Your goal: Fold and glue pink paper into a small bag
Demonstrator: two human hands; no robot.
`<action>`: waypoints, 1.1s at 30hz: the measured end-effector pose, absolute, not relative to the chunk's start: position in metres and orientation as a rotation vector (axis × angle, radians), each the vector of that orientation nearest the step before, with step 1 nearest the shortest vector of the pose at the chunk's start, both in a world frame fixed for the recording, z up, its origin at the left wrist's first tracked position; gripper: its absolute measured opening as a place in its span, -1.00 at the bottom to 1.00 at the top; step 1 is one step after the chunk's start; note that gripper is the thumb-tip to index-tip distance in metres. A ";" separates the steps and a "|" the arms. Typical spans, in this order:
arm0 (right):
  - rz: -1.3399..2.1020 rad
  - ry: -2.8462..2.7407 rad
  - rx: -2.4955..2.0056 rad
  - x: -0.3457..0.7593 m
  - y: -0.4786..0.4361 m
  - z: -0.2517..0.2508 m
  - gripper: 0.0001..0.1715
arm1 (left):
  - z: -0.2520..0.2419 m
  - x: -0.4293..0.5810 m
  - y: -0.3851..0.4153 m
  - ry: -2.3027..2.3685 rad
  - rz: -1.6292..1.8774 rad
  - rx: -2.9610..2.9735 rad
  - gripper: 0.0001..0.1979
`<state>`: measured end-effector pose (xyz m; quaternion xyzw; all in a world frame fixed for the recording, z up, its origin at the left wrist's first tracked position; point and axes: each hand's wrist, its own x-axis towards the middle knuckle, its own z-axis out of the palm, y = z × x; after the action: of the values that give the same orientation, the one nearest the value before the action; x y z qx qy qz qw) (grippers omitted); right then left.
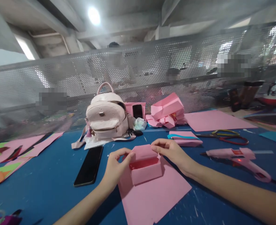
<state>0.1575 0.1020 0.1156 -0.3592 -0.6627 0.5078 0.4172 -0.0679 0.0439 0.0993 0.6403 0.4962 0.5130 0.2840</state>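
A small pink paper box (147,173) rests on a pink paper sheet (156,200), its flap raised and its inside showing red-pink. My left hand (116,167) pinches the left edge of the flap between thumb and fingers. At the flap's upper right corner, my right hand (169,152) grips the paper with its thumb and fingertips. Some fingertips are hidden behind the flap. Right of the hands lies a pink glue gun (242,157) with a small red light glowing. Behind my right hand is a folded pink paper piece with a blue strip (186,137).
A black phone (89,165) lies left of my hands. Behind stand a pale backpack (106,115) and a heap of folded pink paper (168,109). Scissors (229,134) lie at right, near a large pink sheet (217,120). A perforated metal screen (142,68) borders the blue table (51,156).
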 end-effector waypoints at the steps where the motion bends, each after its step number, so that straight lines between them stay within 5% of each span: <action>1: 1.270 -1.661 -0.896 0.158 0.102 0.116 -0.72 | 0.097 -0.069 0.045 1.309 1.375 1.709 -0.77; 3: 1.256 -1.655 -0.882 0.160 0.103 0.118 -0.72 | 0.091 -0.069 0.047 1.276 1.393 1.694 -0.84; 7: 1.229 -1.651 -0.860 0.162 0.103 0.121 -0.74 | 0.076 -0.067 0.050 1.116 1.401 1.534 -0.37; 12: 1.198 -1.707 -0.861 0.161 0.102 0.119 -0.70 | 0.070 -0.060 0.047 0.875 1.259 1.387 -0.17; 26: 0.553 -2.362 -0.992 0.183 0.124 0.085 -0.68 | 0.096 -0.077 0.056 1.079 1.406 0.783 -0.49; 33: 0.352 -2.452 -1.050 0.186 0.130 0.088 -0.92 | 0.091 -0.085 0.060 1.041 1.389 0.607 -0.62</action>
<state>0.1861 0.1303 0.0884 -0.3803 -0.8884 0.1274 0.2235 -0.0847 0.0602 0.0915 0.2624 0.4503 0.6007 0.6062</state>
